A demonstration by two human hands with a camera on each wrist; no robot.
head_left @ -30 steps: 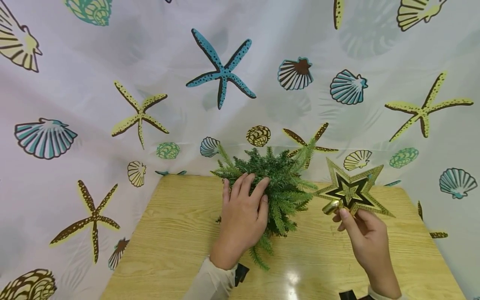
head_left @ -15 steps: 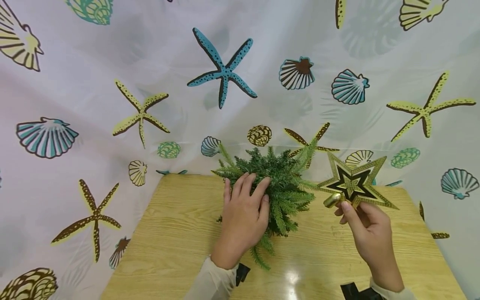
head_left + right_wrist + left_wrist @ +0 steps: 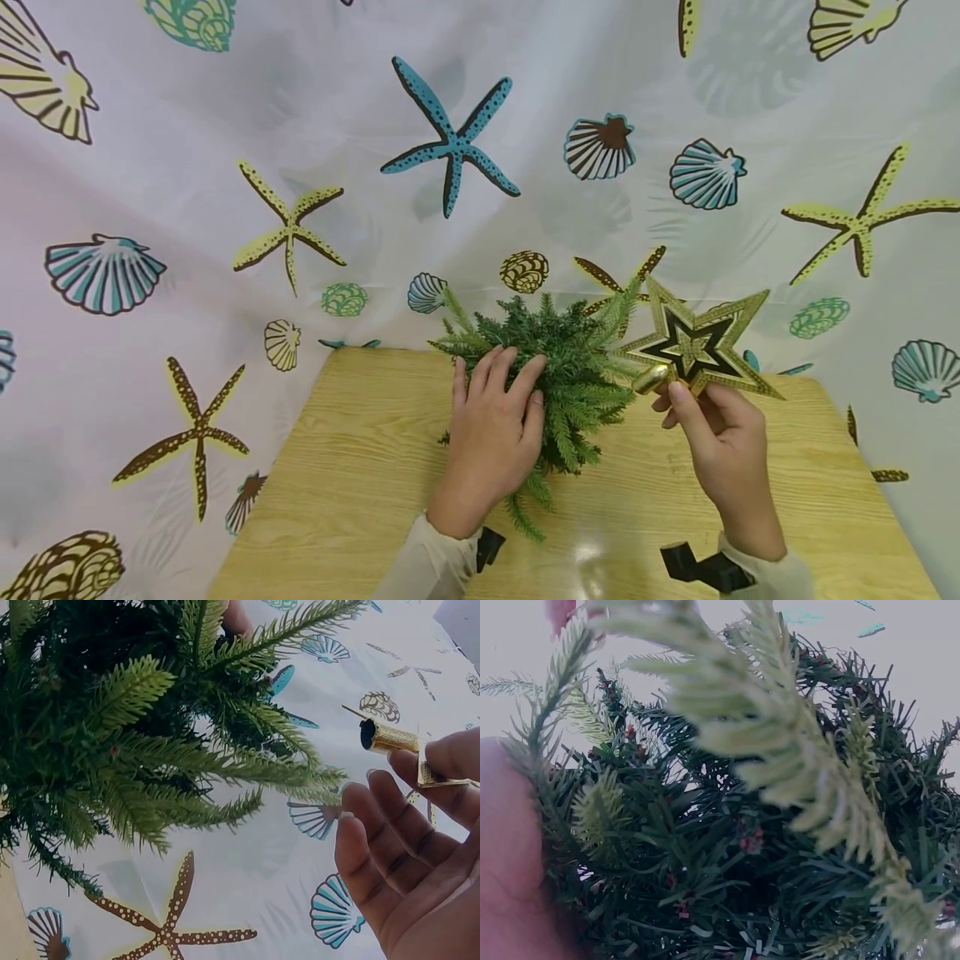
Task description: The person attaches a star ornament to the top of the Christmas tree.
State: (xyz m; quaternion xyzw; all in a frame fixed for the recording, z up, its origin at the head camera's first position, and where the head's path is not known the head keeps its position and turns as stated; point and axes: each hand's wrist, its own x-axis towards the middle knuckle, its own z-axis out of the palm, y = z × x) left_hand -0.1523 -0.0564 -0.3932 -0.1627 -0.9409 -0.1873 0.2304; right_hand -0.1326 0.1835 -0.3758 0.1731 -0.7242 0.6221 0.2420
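A bushy artificial Christmas tree [image 3: 573, 387] with dark and light green sprigs stands at the table's far middle. My left hand [image 3: 491, 437] holds it from the near left, fingers curved into the foliage; needles hide the fingertips. In the left wrist view, green branches [image 3: 705, 825] fill the picture beside the hand. To the tree's right, my right hand [image 3: 723, 454] pinches a gold-and-black star tree topper [image 3: 697, 346] near its base, between thumb and fingers. The topper's hollow gold tube [image 3: 390, 736] points toward the tree, its open end apart from the branches in the right wrist view.
Both arms reach over a light wood-grain table [image 3: 345, 467]. Close behind it hangs a white curtain [image 3: 360, 100] printed with starfish and shells. A black wrist mount [image 3: 705, 568] shows at the right sleeve, another [image 3: 490, 548] at the left.
My right hand has raised the star topper a little and, in the last half second, brought it left toward the tree. The left hand keeps its place on the tree.
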